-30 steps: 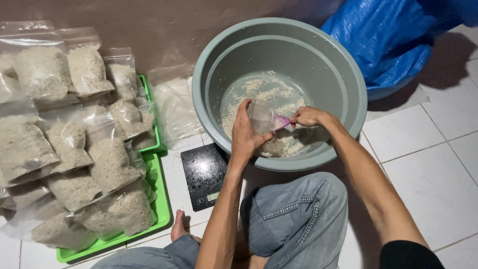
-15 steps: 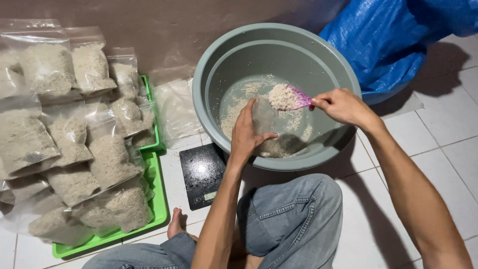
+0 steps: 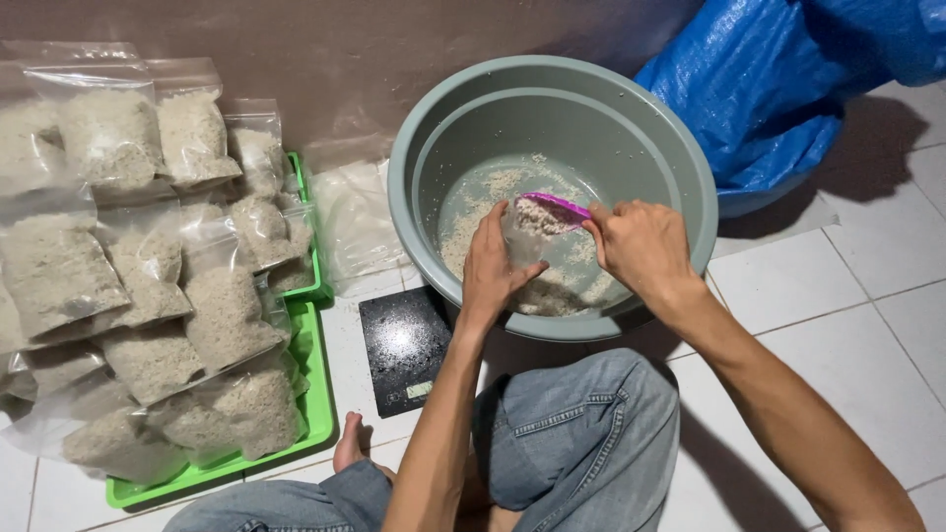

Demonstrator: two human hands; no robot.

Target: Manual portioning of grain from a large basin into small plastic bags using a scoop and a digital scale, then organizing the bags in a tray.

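Scoop tipping grain into a bag over the basin
Centre frame: left hand (image 3: 493, 271) is pinching the soft, limp bag (image 3: 527, 236) at its rim; right hand (image 3: 641, 246) is gripping the light, stiff purple scoop (image 3: 554, 207) inside the grey basin (image 3: 414, 197)

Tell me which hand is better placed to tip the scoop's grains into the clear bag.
Right. The right hand already holds the purple scoop tilted at the clear bag mouth, over the grey basin. The left hand is busy gripping the bag open.
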